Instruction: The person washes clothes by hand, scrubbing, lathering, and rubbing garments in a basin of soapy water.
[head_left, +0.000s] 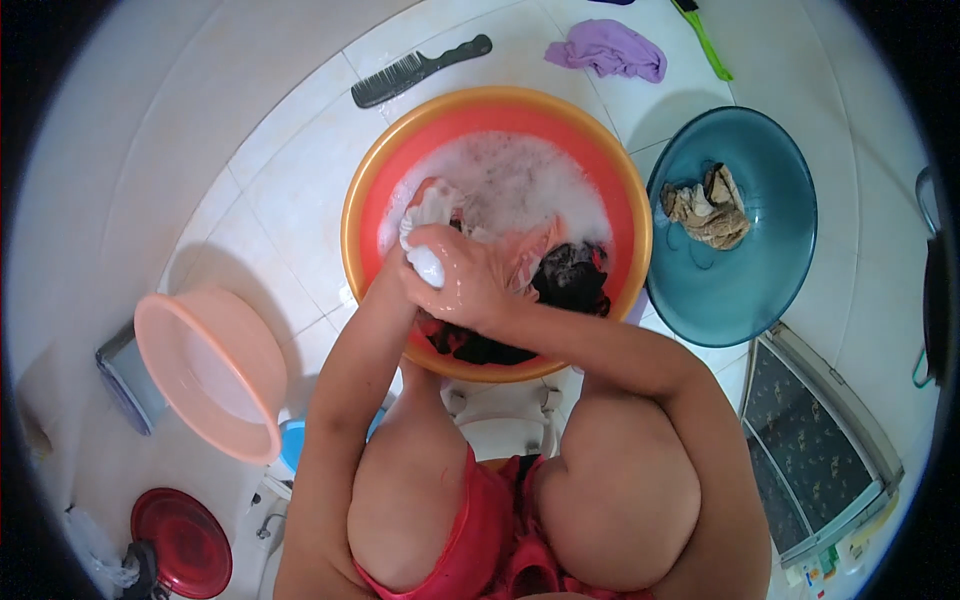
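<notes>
A red basin (628, 300) with an orange rim stands before me, holding foamy water, a white cloth (435, 206), pink cloth (525, 259) and black cloth (571, 277). Over the basin's left part, my left hand (420, 196) is wrapped in the wet white cloth and largely hidden by it and by my other hand. My right hand (461, 277) grips a smooth white thing (426, 264), perhaps a bar of soap, against the left hand and wrist. Suds wet its fingers. The black cloth lies partly out of the water near the right and lower rim.
A teal basin (772, 285) with a beige, dark-edged cloth (712, 210) touches the red one's right side. Beyond lie a dark comb (420, 71), a purple cloth (609, 51) and a green-handled brush (705, 41). A tilted peach basin (259, 360) and a dark red lid or basin (184, 541) are at left.
</notes>
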